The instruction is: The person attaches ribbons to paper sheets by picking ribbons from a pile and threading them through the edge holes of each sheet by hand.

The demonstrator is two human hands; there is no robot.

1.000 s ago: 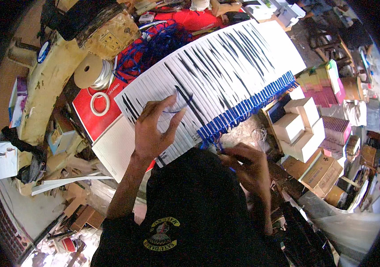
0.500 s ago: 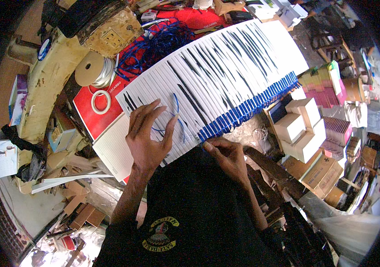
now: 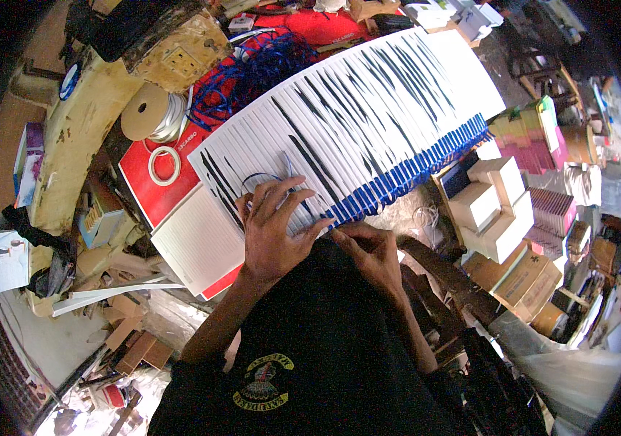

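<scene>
A roll of white tape (image 3: 163, 165) and a red board (image 3: 152, 190) are noted at far left. The left hand (image 3: 274, 231) is laid flat, fingers spread, on the near end of the fanned row of white sheets (image 3: 354, 120), beside a thin blue cord loop (image 3: 261, 178). The row's long axis runs up and to the right, away from both hands. The right hand (image 3: 368, 251) is pinched together on the blue edge strip (image 3: 405, 178) at its near end. White boxes (image 3: 496, 211) stand at right.
</scene>
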